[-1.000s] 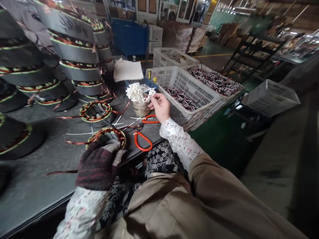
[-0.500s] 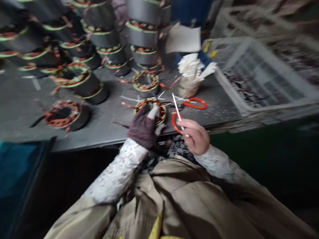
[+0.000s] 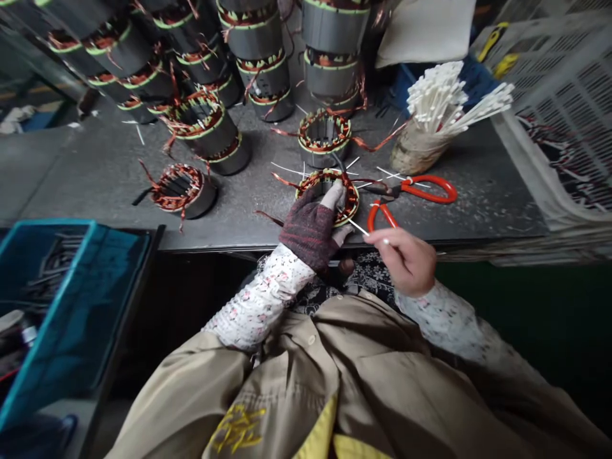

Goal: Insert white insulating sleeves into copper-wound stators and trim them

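Note:
My left hand [image 3: 313,228], in a dark fingerless glove, grips the near rim of a copper-wound motor stator [image 3: 352,205], with fingers reaching over its opening. My right hand [image 3: 407,260] is bare and pinches a thin white stick [image 3: 357,226]. The stick's far tip meets the stator's right rim; its near end shows between my fingers. Just beyond my right hand lie red-handled scissors or cutters [image 3: 433,189], with their blades partly under loose white strips. Another stator [image 3: 325,141] stands right behind the one I hold.
A jar [image 3: 417,150] full of white sticks stands at the back right, beside a white plastic crate [image 3: 530,172]. Stacked stators [image 3: 265,80] line the back. A small wound stator [image 3: 189,191] sits to the left. A teal bin [image 3: 88,280] is at lower left.
My right hand has lowered the white stick from upright to slanting, bringing its tip to the stator's rim. My left hand stays on the stator. The view has shifted.

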Demonstrator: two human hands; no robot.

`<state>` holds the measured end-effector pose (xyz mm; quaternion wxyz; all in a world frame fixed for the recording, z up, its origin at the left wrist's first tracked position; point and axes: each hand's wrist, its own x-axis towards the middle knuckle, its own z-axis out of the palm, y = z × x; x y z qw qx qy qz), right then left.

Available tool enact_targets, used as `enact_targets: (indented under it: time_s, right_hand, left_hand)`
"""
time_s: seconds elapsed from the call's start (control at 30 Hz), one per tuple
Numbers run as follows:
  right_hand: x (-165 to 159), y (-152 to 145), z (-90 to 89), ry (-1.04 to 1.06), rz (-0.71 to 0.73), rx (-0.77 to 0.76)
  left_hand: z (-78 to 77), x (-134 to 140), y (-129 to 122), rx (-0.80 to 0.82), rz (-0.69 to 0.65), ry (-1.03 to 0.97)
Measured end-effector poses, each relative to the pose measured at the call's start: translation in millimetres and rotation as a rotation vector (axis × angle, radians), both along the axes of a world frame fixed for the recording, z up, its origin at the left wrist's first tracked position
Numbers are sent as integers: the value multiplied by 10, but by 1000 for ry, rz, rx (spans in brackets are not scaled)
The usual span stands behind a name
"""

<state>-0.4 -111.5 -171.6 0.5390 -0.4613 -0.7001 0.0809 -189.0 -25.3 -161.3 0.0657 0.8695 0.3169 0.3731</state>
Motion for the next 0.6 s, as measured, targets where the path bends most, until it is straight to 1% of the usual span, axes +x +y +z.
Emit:
enact_targets:
  time_s: [0.1, 0.17, 0.23, 0.27, 0.4, 0.5, 0.6]
  right_hand:
    - [-148, 231, 54, 179, -9, -117]
    - [-196, 308, 102, 260, 0, -239]
    - [-197, 317, 163, 273, 25, -309]
    - [-187, 308, 196, 248, 33, -306]
    - [-145, 319, 282, 50, 30, -209]
    - [-147, 432, 244, -46, -4, -210]
    - [-170, 498, 188, -63, -45, -265]
  left_hand:
    - [-59, 42, -19, -260, -53, -303]
    - [-74, 61, -19, -367, -92, -437]
    - [-62, 66, -9, -369, -110, -466]
    - [-49, 64, -3, -355, -116, -459]
    - [-1, 43, 23, -319, -118, -422]
    - [0, 8, 55, -246, -148, -384]
    - [11, -39, 71, -223, -204, -315]
